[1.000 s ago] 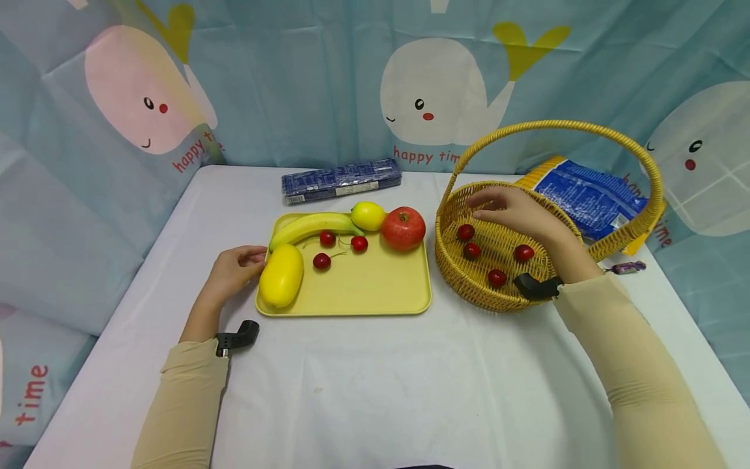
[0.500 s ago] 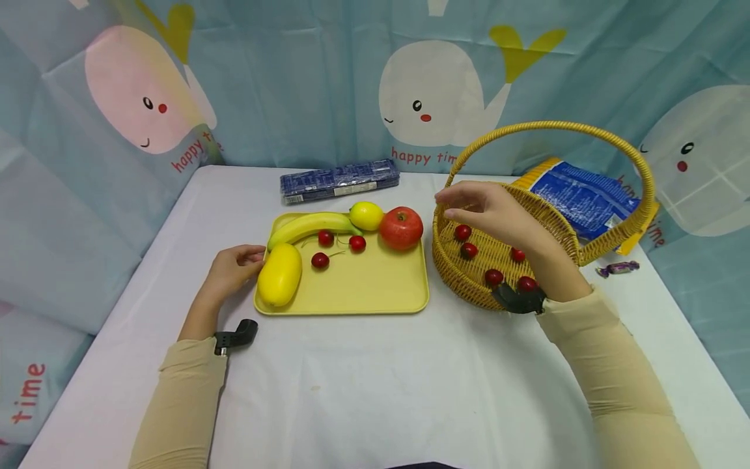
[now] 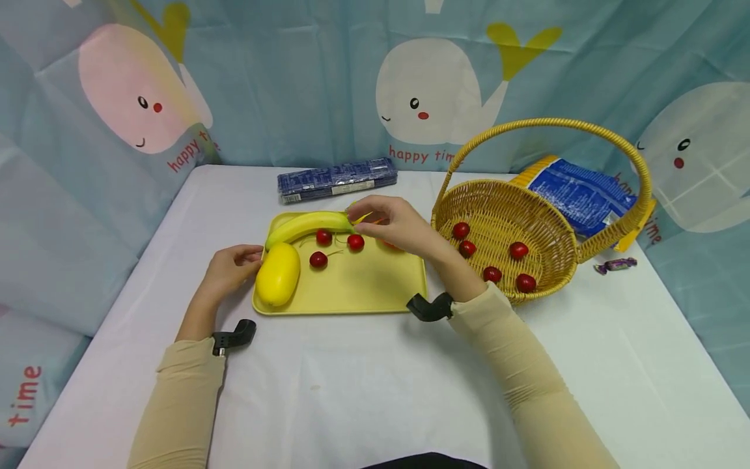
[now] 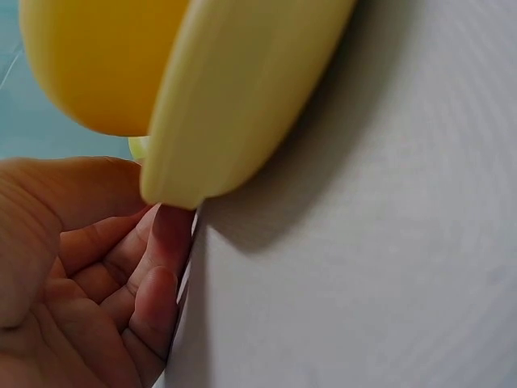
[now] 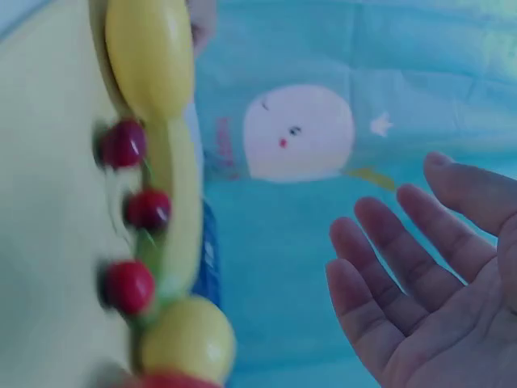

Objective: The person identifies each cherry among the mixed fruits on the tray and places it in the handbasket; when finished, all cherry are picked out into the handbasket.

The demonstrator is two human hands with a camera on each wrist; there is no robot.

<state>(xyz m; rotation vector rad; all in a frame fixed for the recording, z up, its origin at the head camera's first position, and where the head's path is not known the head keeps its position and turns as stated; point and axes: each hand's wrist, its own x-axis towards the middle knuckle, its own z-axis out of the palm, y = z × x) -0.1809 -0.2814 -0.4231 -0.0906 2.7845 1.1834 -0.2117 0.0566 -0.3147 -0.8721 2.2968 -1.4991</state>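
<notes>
My left hand point(image 3: 231, 273) grips the left edge of a yellow tray point(image 3: 363, 286); in the left wrist view, the thumb meets the tray's rim point(image 4: 234, 97) and the fingers are tucked beneath. On the tray lie a yellow mango-like fruit point(image 3: 278, 275), a banana point(image 3: 307, 226) and three cherries point(image 3: 318, 260). A lemon point(image 5: 190, 339) and a red apple point(image 5: 174, 381) sit at its far right, mostly covered by my right hand in the head view. That right hand point(image 3: 398, 225) hovers over the tray's back right, fingers spread and nothing held, as the right wrist view shows.
A wicker basket point(image 3: 498, 194) with a tall arched handle stands right of the tray, holding several cherries point(image 3: 518, 251). Behind are a dark blue packet point(image 3: 336, 181) and a blue-and-yellow bag point(image 3: 580, 195). A wrapped candy point(image 3: 615, 266) lies at the right.
My right hand has moved left from over the basket to above the tray's back right. One more cherry shows in the basket than a second ago. The left hand stays put.
</notes>
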